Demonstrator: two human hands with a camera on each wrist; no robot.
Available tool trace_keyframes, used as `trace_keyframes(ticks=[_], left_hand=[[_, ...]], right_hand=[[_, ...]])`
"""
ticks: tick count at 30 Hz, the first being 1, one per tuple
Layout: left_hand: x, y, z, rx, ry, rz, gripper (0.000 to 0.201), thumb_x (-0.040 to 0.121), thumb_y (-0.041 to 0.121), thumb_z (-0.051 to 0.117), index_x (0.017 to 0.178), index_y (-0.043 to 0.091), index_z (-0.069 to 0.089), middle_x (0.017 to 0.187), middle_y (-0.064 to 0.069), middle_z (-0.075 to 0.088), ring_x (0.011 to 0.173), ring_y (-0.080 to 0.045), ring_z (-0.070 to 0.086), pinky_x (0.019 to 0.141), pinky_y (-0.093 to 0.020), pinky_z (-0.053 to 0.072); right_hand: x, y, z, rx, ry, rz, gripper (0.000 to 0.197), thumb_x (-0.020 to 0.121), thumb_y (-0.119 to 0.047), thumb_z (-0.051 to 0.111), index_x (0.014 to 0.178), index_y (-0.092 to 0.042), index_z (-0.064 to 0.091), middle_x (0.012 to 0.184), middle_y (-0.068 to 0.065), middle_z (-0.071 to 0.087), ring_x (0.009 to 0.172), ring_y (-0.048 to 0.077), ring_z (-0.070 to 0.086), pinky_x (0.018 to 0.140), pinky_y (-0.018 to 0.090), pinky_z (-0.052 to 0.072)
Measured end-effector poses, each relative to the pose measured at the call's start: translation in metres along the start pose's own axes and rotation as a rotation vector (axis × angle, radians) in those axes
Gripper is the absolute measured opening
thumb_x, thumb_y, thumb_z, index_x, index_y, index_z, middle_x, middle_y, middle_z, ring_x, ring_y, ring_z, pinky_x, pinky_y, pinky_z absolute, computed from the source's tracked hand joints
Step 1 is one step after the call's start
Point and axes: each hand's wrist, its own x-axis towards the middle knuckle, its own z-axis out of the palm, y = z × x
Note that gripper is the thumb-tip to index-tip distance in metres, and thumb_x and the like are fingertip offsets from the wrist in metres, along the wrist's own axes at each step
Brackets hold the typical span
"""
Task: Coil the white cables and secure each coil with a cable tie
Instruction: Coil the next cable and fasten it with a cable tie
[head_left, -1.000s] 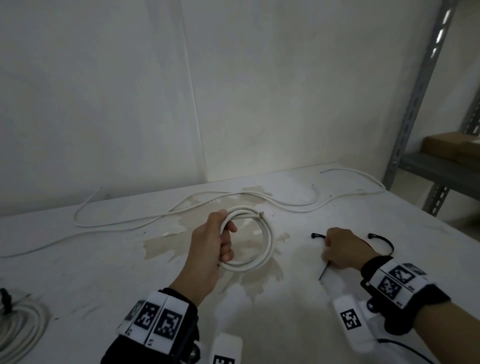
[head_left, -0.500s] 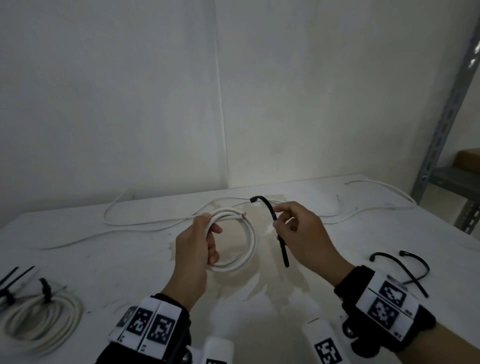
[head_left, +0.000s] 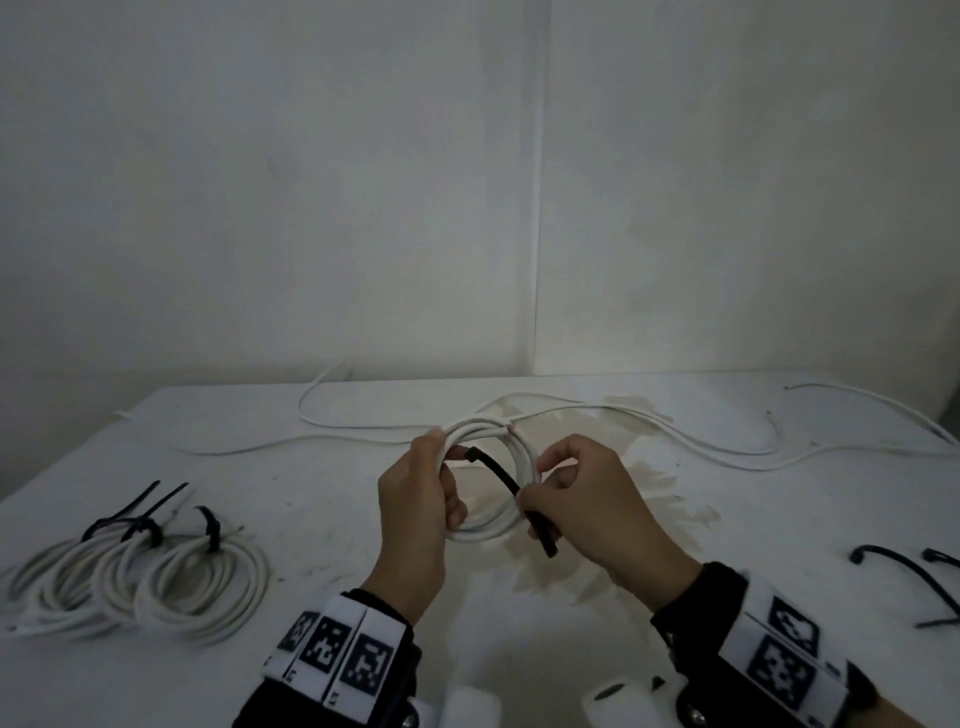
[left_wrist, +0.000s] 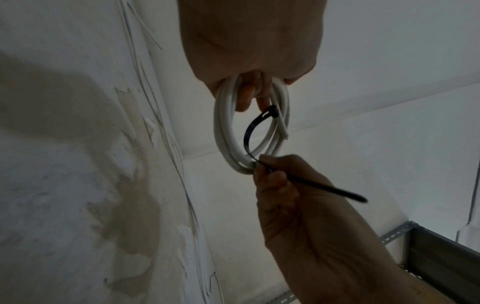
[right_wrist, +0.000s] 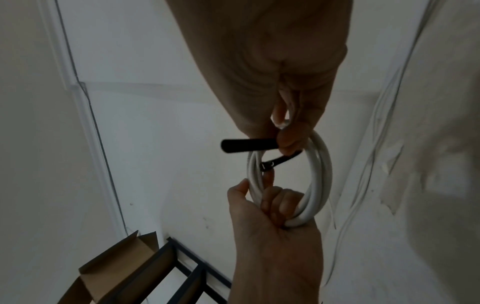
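No readable text, labels or numbers anywhere.

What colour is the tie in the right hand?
Black. The cable tie pinched by the right hand shows best in the left wrist view.

The left hand (head_left: 415, 499) covers the left arc of the white coil (head_left: 511, 454) it grips, and the fingers of the right hand (head_left: 587, 493) hide the stretch of the black cable tie (head_left: 501, 475) where it meets the coil's right side (in the head view one cannot tell whether the strap passes through the ring or merely crosses it). At the tabletop's (head_left: 322, 519) right edge the spare ties (head_left: 906, 569) are cut off by the frame, as are the tied coils (head_left: 156, 587) at the left. In the right wrist view the cardboard box (right_wrist: 114, 265) runs out of the bottom edge, and the loose cables (head_left: 727, 449) along the wall are too thin to count.
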Motion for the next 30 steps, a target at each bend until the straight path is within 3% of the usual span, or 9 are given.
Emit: trace_keyframes(ticks=[3, 6, 10, 14, 20, 25, 30], left_hand=[[-0.001, 0.001, -0.002, -0.031, 0.021, 0.014, 0.034, 0.092, 0.017, 0.045, 0.058, 0.015, 0.04, 0.04, 0.008, 0.028, 0.035, -0.006, 0.024, 0.038, -0.02, 0.025], [-0.003, 0.001, -0.004, -0.031, 0.015, 0.029, 0.031, 0.093, 0.016, 0.044, 0.063, 0.019, 0.052, 0.039, 0.009, 0.03, 0.035, -0.005, 0.026, 0.038, -0.02, 0.026], [-0.008, -0.001, -0.002, 0.017, -0.025, 0.014, 0.025, 0.093, 0.016, 0.043, 0.091, 0.019, 0.068, 0.044, 0.005, 0.03, 0.038, -0.006, 0.027, 0.038, -0.02, 0.027], [-0.011, 0.001, -0.003, 0.004, -0.073, -0.004, 0.033, 0.093, 0.016, 0.039, 0.089, 0.021, 0.071, 0.043, 0.006, 0.027, 0.038, -0.006, 0.026, 0.038, -0.02, 0.026], [-0.011, 0.004, -0.007, -0.025, -0.259, -0.058, 0.033, 0.095, 0.018, 0.032, 0.102, 0.018, 0.064, 0.04, 0.006, 0.026, 0.036, -0.006, 0.025, 0.048, -0.024, 0.031], [-0.014, 0.008, -0.01, -0.059, -0.403, -0.091, 0.033, 0.096, 0.02, 0.033, 0.099, 0.021, 0.065, 0.046, 0.003, 0.036, 0.042, -0.007, 0.032, 0.052, -0.025, 0.035], [-0.011, 0.01, -0.014, -0.084, -0.513, -0.122, 0.031, 0.097, 0.019, 0.033, 0.107, 0.017, 0.062, 0.058, -0.001, 0.054, 0.047, -0.009, 0.039, 0.055, -0.026, 0.038]], right_hand=[[0.002, -0.001, 0.008, 0.031, 0.026, 0.006, 0.027, 0.076, 0.002, 0.064, 0.08, -0.014, 0.042, 0.056, 0.008, 0.055, 0.04, 0.017, 0.055, 0.039, 0.02, 0.043], [0.001, -0.003, 0.014, 0.081, 0.057, -0.001, 0.029, 0.076, 0.003, 0.065, 0.079, -0.014, 0.041, 0.061, 0.014, 0.056, 0.041, 0.018, 0.056, 0.039, 0.02, 0.043], [-0.002, -0.007, 0.02, 0.208, 0.075, -0.066, 0.03, 0.077, 0.004, 0.067, 0.073, -0.011, 0.042, 0.062, 0.012, 0.055, 0.042, 0.016, 0.059, 0.043, 0.022, 0.047], [-0.008, -0.006, 0.019, 0.232, 0.011, -0.126, 0.026, 0.08, 0.005, 0.065, 0.072, -0.009, 0.045, 0.065, 0.013, 0.057, 0.044, 0.014, 0.059, 0.046, 0.021, 0.049], [-0.009, -0.002, 0.009, 0.095, -0.055, -0.226, 0.02, 0.081, 0.004, 0.064, 0.071, -0.012, 0.054, 0.052, -0.007, 0.059, 0.048, 0.01, 0.059, 0.052, 0.02, 0.049], [-0.011, -0.001, 0.003, 0.03, -0.064, -0.268, 0.022, 0.081, 0.002, 0.064, 0.072, -0.016, 0.055, 0.052, -0.008, 0.06, 0.05, 0.01, 0.059, 0.056, 0.026, 0.051], [-0.015, -0.001, 0.002, 0.027, -0.052, -0.296, 0.024, 0.081, 0.0, 0.064, 0.07, -0.019, 0.055, 0.054, -0.005, 0.059, 0.052, 0.013, 0.06, 0.058, 0.029, 0.053]])
